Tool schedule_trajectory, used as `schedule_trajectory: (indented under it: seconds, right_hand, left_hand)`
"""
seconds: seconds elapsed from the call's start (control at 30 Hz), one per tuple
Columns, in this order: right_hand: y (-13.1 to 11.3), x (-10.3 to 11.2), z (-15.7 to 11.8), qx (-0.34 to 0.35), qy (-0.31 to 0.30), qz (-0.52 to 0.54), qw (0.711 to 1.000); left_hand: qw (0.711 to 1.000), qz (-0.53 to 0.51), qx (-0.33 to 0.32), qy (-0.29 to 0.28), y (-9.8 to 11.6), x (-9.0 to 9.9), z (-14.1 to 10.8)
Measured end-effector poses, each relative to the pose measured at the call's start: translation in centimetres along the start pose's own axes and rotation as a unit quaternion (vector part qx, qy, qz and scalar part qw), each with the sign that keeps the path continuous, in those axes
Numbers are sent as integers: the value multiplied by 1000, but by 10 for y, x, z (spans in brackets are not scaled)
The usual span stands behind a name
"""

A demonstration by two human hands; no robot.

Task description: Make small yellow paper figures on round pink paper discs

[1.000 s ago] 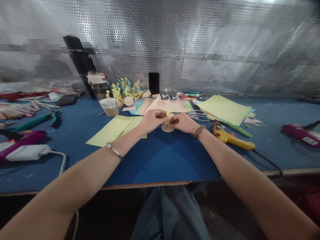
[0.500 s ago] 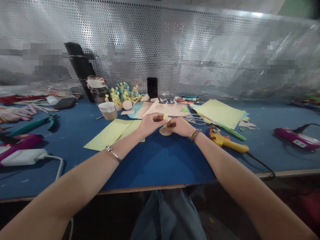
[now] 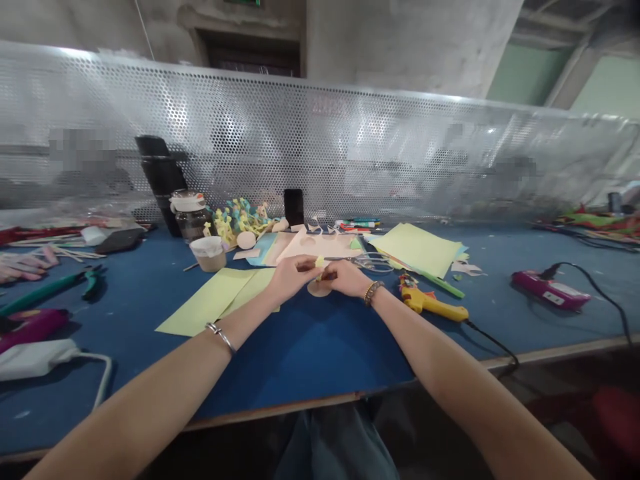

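My left hand point(image 3: 294, 277), a silver bangle on its wrist, pinches a small pale yellow paper piece point(image 3: 320, 262) near the middle of the table. Beside it, my right hand point(image 3: 349, 278) has its fingertips closed on the lower part of the same piece; the fingers hide most of its shape. Right below the fingertips is a pale round disc point(image 3: 319, 289); whether it is joined to the paper piece I cannot tell. Yellow paper sheets point(image 3: 207, 303) lie under and left of my left forearm. Scissors point(image 3: 373, 261) rest just behind my right hand.
A yellow glue gun point(image 3: 433, 303) lies right of my right wrist. Behind the hands are pink paper point(image 3: 295, 248), a paper cup point(image 3: 209, 255), yellow and blue paper flowers point(image 3: 240, 220) and an upright phone point(image 3: 293, 207). Green pliers point(image 3: 55, 290) and purple power strips point(image 3: 550, 291) lie at the sides.
The camera view has tilted up, so things sit lower in the picture and the wall shows. Both hands stay together at the small yellow piece, with little visible movement.
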State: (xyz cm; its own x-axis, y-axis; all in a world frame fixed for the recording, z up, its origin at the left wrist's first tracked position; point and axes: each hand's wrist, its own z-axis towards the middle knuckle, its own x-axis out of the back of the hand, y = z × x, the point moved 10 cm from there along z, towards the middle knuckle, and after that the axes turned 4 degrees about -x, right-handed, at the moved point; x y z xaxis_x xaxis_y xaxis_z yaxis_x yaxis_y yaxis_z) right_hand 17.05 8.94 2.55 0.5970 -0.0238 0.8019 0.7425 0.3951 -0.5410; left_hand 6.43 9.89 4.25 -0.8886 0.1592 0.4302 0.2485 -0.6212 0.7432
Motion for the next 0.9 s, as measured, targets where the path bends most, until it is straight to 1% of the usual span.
schedule_trajectory:
  seconds: [0.17,0.3,0.43,0.63,0.77,0.9]
  right_hand:
    - [4,-3,2,11,-2,11,1000]
    - [8,-5,3,-5,-2,32,999]
    - [6,-3,3,-10,1,40,999]
    - [8,-4,3,-14,0,33,999]
    - [12,-8,4,-20,-12,40,999]
    - [10,-7,3,-17,-20,44,999]
  left_hand:
    - [999,-32,2,-37,0,-8,-1]
    - [1000,-19,4,-23,0,-4,0]
    - [1000,-21,-2,-21,0,-3,0]
    - [999,8,-9,-35,-3,-6,0]
    - [999,10,-3,-34,-4,-5,-1]
    - [999,19,5,-31,-4,-5,-1]
